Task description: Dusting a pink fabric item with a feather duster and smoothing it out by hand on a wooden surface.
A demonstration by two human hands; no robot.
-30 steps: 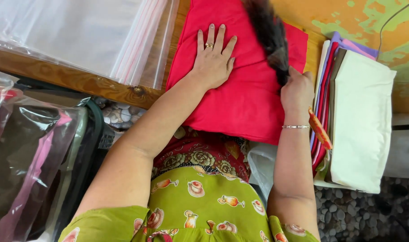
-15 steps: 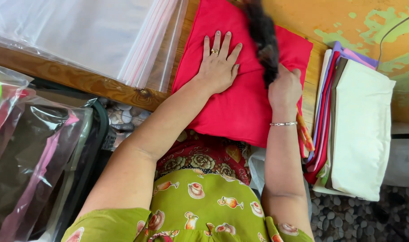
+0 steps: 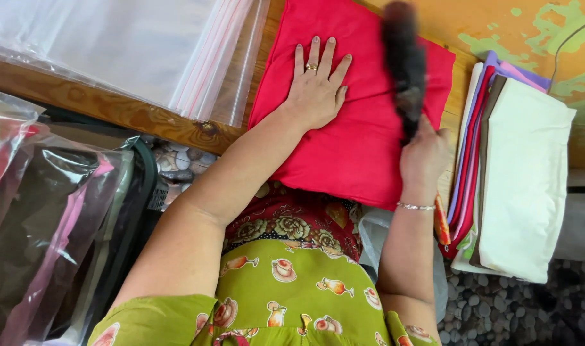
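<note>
Left hand (image 3: pixel 317 90) flat, fingers spread, pinning the folded red cloth (image 3: pixel 363 141) to the desk (image 3: pixel 107 109). Right hand (image 3: pixel 424 154) clamped on the handle of a dark bristly brush (image 3: pixel 404 64), head lying over the cloth just right of my left hand. I read this as brushing the cloth's top face, mid-pass. Next stroke calls for steady left-hand pressure so the fold doesn't creep. Around: stack of folded fabrics (image 3: pixel 517 173), cream on top, just right of the right hand, close to the elbow's path. Clear plastic bags (image 3: pixel 132 45) left of the left hand, well apart. More bagged garments (image 3: pixel 42 211) low left, off the desk.
</note>
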